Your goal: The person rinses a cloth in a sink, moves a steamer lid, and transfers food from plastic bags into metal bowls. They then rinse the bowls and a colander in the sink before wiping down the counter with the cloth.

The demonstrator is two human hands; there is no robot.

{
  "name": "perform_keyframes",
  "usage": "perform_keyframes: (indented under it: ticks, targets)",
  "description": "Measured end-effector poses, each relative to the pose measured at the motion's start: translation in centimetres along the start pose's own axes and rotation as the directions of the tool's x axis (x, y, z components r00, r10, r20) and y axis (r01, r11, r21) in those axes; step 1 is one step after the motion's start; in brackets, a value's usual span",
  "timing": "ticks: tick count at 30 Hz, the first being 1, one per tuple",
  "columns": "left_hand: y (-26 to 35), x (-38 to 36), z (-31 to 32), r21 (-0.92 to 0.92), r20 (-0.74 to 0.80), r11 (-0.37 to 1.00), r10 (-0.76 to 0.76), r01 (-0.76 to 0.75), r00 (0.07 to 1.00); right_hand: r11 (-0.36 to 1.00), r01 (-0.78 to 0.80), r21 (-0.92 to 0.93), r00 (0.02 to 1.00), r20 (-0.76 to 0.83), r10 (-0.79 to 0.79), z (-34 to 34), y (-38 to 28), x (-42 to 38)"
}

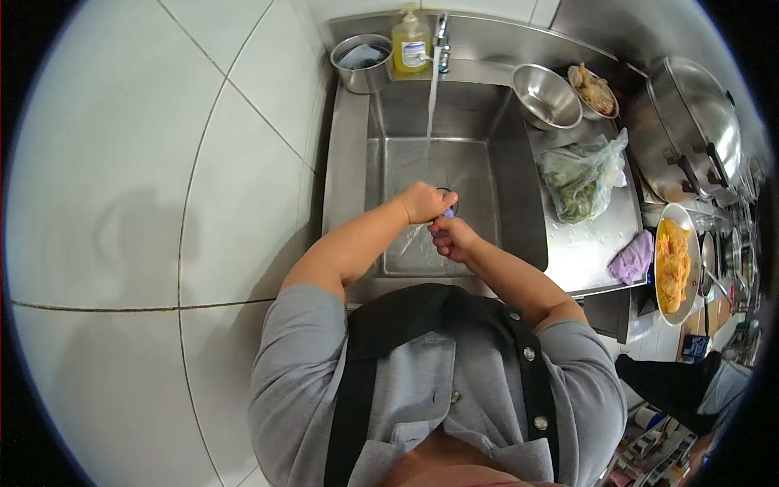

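Note:
My left hand (426, 202) is closed in a fist over the stainless steel sink (395, 150), just beside the stream of running water (432, 105). Right below it, my right hand (454, 239) has its fingers curled in, knuckles close to the left. Between the two hands a small bit of something purple (448, 213) shows, gripped by both; most of it is hidden by the fingers, so I cannot tell its kind. The tap (441, 36) at the back of the sink is running.
A soap pump bottle (411, 45) and a steel pot (363, 65) stand at the back left. To the right are a steel bowl (548, 96), a bag of greens (580, 183), a purple cloth (631, 258), a dish of fried food (673, 264) and a large pot (686, 122). Another person (682, 390) stands lower right.

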State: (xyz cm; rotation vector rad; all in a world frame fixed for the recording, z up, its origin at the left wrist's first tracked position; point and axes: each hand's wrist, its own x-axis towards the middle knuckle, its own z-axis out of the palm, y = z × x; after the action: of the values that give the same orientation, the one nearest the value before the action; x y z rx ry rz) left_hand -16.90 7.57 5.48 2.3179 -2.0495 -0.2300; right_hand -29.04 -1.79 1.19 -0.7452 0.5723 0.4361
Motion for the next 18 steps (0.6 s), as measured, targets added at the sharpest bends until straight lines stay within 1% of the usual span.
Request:
perform_keyframes:
  ticks: [1,2,3,4,5,6,7,8,9,10,11,12,13,14,16,17,18]
  targets:
    - [-0.6,-0.6,0.0,-0.039,-0.152,0.999,0.032,-0.038,0.988,1.0,-0.007,-0.006,1.0,0.005,0.007,0.5,-0.5,-0.1]
    - [-1.5,-1.0,-0.2,-0.066,-0.303,0.994,0.06,-0.084,0.951,0.997,-0.02,-0.073,0.998,0.057,0.024,0.9,-1.5,-0.1]
    - [-3.0,-1.4,-0.6,-0.012,-0.456,0.997,0.068,-0.082,0.887,0.99,-0.028,-0.139,0.993,0.107,0.043,1.4,-2.4,-0.3]
    - [-4.6,-2.1,-1.5,0.041,-0.594,0.996,0.086,-0.076,0.8,0.99,-0.025,-0.138,0.993,0.107,0.04,2.0,-2.8,-0.6]
    - [-6.3,-2.7,-2.4,-0.036,-0.553,0.997,-0.082,0.075,0.829,0.958,0.026,-0.287,0.999,0.045,-0.014,2.7,-3.2,-0.9]
    - [-7.8,-3.3,-3.7,-0.105,-0.499,0.97,-0.242,0.219,0.832,0.901,0.066,-0.428,0.997,-0.017,-0.081,3.0,-3.4,-1.2]
    - [-10.2,-3.7,-4.4,-0.177,-0.496,0.923,-0.383,0.341,0.779,0.855,0.135,-0.501,0.985,-0.027,-0.172,3.1,-3.2,-1.5]
    - [-12.6,-3.9,-5.1,-0.246,-0.481,0.862,-0.506,0.443,0.717,0.861,0.151,-0.486,0.979,-0.05,-0.2,3.0,-2.8,-1.6]
    - [-14.4,-3.9,-4.7,-0.167,-0.577,0.823,-0.528,0.543,0.623,0.83,0.159,-0.535,0.971,-0.068,-0.23,2.7,-2.1,-1.6]
    - [-17.0,-3.8,-3.8,-0.2,-0.576,0.805,-0.558,0.559,0.597,0.8,0.163,-0.577,0.959,-0.099,-0.266,2.4,-1.7,-1.7]
    - [-18.6,-3.6,-2.5,-0.242,-0.42,0.719,-0.683,0.651,0.598,0.817,0.176,-0.549,0.94,-0.152,-0.305,2.0,-1.3,-1.9]
    - [-18.3,-3.6,-2.8,-0.099,-0.214,0.666,-0.74,0.74,0.638,0.797,0.155,-0.584,0.954,-0.123,-0.275,1.7,-0.9,-2.2]
    - [-18.0,-3.4,-1.7,-0.055,-0.254,0.642,-0.75,0.765,0.611,0.772,0.134,-0.621,0.966,-0.093,-0.243,1.0,-0.7,-2.6]
    - [-18.4,-3.4,-0.7,-0.114,-0.302,0.665,-0.731,0.738,0.612,0.788,0.142,-0.599,0.95,-0.143,-0.279,0.1,-0.7,-2.8]
    - [-16.6,-3.7,-1.0,-0.031,-0.284,0.617,-0.76,0.786,0.585,0.682,0.257,-0.685,0.908,-0.07,-0.413,-1.7,-0.2,-3.6]
    - [-15.9,-4.2,-0.9,-0.025,-0.275,0.617,-0.761,0.787,0.588,0.539,0.289,-0.791,0.809,-0.099,-0.579,-0.5,-1.4,-6.7]
    - [-15.1,-4.5,-0.9,-0.021,-0.265,0.611,-0.766,0.791,0.585,0.55,0.279,-0.787,0.796,-0.13,-0.591,-0.6,-2.0,-8.4]
